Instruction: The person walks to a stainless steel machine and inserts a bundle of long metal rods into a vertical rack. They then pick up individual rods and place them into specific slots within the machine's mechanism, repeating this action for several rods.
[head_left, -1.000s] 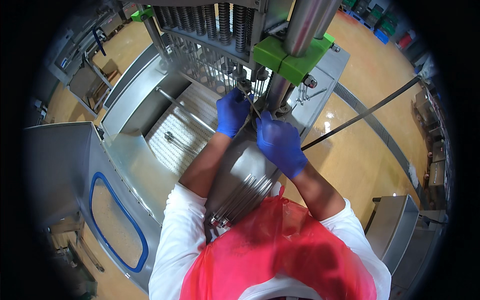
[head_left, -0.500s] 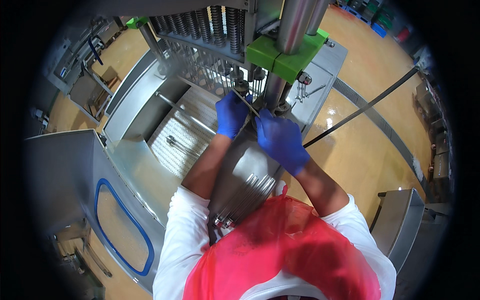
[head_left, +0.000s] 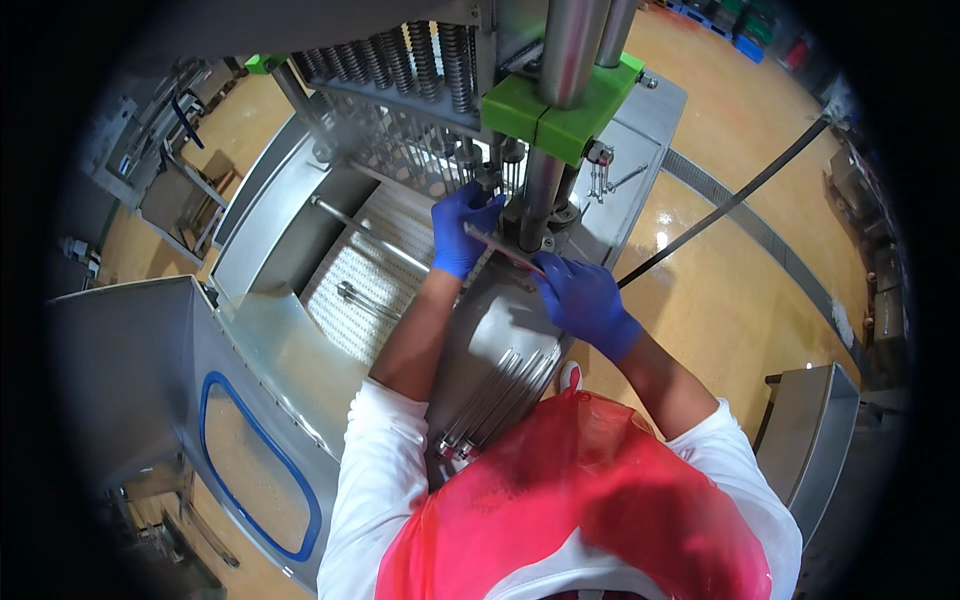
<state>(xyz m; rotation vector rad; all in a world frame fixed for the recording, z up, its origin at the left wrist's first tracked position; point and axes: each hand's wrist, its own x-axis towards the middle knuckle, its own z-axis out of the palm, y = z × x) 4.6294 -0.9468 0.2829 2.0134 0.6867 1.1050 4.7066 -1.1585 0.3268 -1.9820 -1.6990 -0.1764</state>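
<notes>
Both my hands wear blue gloves at a steel machine with rows of springs [head_left: 425, 60] and thin needles. My left hand [head_left: 462, 235] is closed, its fingers curled at the lower end of a round metal fitting [head_left: 487, 178] beside the thick column; its fingertips are partly hidden. Closed around one end of a flat metal wrench [head_left: 508, 252], my right hand [head_left: 590, 305] is on the column's near right side. The wrench's free end points toward my left hand, just below the fitting. Several long thin needles with metal heads [head_left: 492, 405] lie on the steel surface in front of me.
A green clamp block [head_left: 560, 110] surrounds the thick column [head_left: 543, 190]. Small metal parts [head_left: 600, 180] rest on the right steel ledge. Left of my arms is a white textured conveyor belt [head_left: 350, 275] with a crossbar [head_left: 370, 235]. A dark hose [head_left: 730, 205] slants over the floor.
My right hand has drawn back toward me and to the right with the wrench, away from the fitting. My left hand has stayed at nearly the same place.
</notes>
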